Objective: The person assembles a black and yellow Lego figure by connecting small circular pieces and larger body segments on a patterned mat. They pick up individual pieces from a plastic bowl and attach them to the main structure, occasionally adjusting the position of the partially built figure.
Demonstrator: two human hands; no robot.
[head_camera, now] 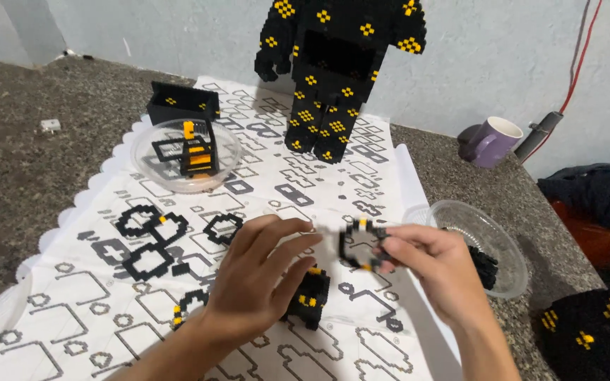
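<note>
Pinching a small black and yellow brick ring (359, 244), the right hand (428, 264) is keeping a tight grip on it at about 4 o'clock of the picture, just above the paper sheet (262, 176). At 6 o'clock, the left hand (259, 279) is hovering with a wide, loose grip, holding nothing, right over a black brick block (308, 296). At 12 o'clock a tall black brick figure (337, 70) is standing on the desk (15, 162). A clear bowl (485, 243) is sitting at 3 o'clock.

Mug (492, 141) right of brick figure (337, 70)
</note>
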